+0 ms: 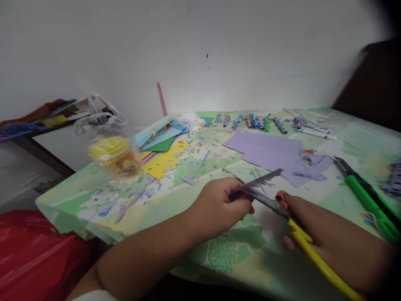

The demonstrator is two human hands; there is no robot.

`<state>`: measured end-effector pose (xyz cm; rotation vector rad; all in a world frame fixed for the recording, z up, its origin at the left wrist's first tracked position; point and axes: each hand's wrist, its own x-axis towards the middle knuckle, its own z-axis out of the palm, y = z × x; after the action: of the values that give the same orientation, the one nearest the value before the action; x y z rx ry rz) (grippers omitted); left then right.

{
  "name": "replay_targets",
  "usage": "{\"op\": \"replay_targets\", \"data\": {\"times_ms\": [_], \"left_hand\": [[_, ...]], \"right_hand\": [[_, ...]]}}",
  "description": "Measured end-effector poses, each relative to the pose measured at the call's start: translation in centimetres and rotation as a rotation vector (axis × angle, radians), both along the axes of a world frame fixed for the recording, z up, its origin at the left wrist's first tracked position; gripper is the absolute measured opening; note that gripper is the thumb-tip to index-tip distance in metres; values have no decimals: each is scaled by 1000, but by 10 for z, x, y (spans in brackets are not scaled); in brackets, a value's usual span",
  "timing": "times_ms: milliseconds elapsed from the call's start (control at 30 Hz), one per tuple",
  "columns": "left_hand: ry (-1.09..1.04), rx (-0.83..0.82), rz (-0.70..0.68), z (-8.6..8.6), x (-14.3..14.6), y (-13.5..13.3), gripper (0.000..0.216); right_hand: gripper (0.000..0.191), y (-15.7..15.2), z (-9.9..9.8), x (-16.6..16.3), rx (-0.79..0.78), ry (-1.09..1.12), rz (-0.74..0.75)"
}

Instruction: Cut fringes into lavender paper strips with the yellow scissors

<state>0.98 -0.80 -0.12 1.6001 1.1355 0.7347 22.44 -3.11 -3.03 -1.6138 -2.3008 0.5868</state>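
My left hand [221,202] pinches a purple paper strip [258,182] whose edge is cut into a fringe. My right hand [308,215] grips yellow-handled scissors [326,265]. The metal blades reach left under the strip, close to my left fingers. Whether they touch the paper I cannot tell. Beyond the strip lie a large purple paper sheet [266,148] and fringed purple scraps [313,169]. A green-handled cutting tool [363,194] with a dark pointed tip rests beside my right hand.
Rolled, fringed paper pieces [253,121] line the back of the table. A bagged tub [114,156] with a yellow lid stands at the left, near yellow paper [166,161]. Small paper scraps litter the patterned tablecloth [244,271]. A red bag [37,251] sits below left.
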Motion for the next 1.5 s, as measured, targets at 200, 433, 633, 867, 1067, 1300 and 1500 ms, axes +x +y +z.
{"op": "replay_targets", "data": {"times_ms": [200,433,633,867,1067,1300,1500], "left_hand": [[-15,-2,-31,0,0,1,10],[-51,-37,-49,1,0,1,9],[-59,-19,-53,1,-1,1,6],[-48,5,-50,1,0,0,7],[-37,26,-70,3,-1,-1,7],[-22,44,-70,3,-2,-1,5],[-50,90,-98,3,-2,0,8]], "right_hand": [[37,1,-3,1,15,56,-3],[38,1,-2,-1,-13,36,16],[41,2,-7,2,-29,38,41],[47,3,-11,4,-46,-7,50],[43,0,-10,3,-30,-13,63],[40,-3,-7,2,-40,18,53],[38,1,-8,0,-66,26,95]]}}
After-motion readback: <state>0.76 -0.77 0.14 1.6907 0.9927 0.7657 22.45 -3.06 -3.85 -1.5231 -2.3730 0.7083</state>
